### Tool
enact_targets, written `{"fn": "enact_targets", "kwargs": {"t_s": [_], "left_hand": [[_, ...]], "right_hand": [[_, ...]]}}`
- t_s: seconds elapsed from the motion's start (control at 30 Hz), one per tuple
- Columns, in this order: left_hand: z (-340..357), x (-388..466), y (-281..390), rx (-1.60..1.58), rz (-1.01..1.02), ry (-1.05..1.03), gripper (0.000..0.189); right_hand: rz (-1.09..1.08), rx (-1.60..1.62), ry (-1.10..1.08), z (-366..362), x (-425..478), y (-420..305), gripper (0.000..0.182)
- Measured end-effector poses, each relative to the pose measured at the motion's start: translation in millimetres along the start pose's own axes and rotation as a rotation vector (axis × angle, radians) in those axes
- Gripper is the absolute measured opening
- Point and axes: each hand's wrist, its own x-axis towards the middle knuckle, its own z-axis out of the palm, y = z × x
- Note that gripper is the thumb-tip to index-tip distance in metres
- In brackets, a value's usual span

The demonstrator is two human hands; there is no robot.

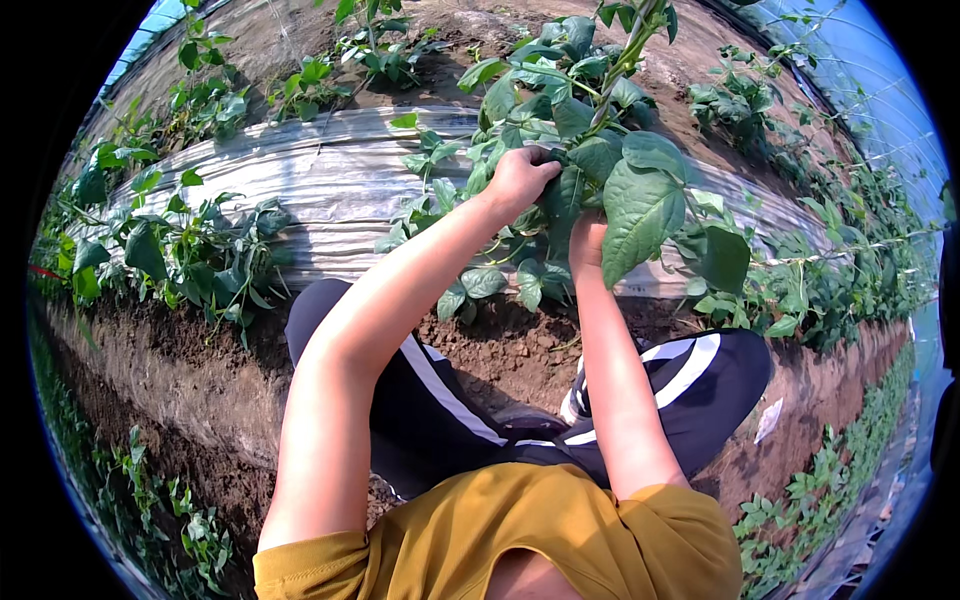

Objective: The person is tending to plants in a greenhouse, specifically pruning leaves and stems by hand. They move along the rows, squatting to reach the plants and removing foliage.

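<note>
A leafy climbing bean plant (596, 154) rises in front of me, its stems twined round a string (616, 71). My left hand (523, 178) reaches into its foliage from the left, thumb and fingers pinched at a dark green leaf (562, 199). Lower and to the right, my right hand (589, 241) is up among the same leaves. A large leaf (643, 214) hangs beside it, and foliage covers its fingers, so what they touch is hidden. Smaller leaves (482, 282) spread below my hands over the edge of the bed.
Pale plastic mulch film (337, 187) covers the raised bed. More bean plants (202, 259) grow at left, with others (795, 285) at right. A twisted string (832, 256) crosses the right side. Bare soil (517, 345) lies between my bent knees. Blue greenhouse film (885, 97) curves beyond.
</note>
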Motion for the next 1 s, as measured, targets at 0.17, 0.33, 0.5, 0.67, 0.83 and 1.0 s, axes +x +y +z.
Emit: {"fn": "enact_targets", "kwargs": {"t_s": [0.17,0.33,0.5,0.67,0.83,1.0], "left_hand": [[-23.5,15.9,3.3,-0.202,-0.072,-0.007,0.020],[-62.6,20.1,12.6,-0.386,-0.119,0.011,0.015],[-100.5,42.6,-8.2,-0.517,-0.129,-0.101,0.018],[-109.9,36.5,-5.7,-0.493,-0.167,-0.094,0.018],[-97.4,16.5,-1.9,-0.393,-0.177,-0.063,0.016],[-63.9,-15.4,0.6,-0.217,-0.151,-0.134,0.018]], "right_hand": [[0.379,0.965,-0.004,18.3,-25.9,-2.9,0.023],[-0.119,0.798,-0.027,-9.8,-22.1,-29.1,0.018],[-0.360,0.718,-0.117,-3.5,-42.0,-56.3,0.024],[0.149,1.086,-0.130,44.9,-33.4,-53.5,0.028],[0.243,1.036,-0.036,62.3,-5.1,-14.5,0.022],[0.513,1.654,-0.208,46.4,32.0,-11.7,0.023]]}}
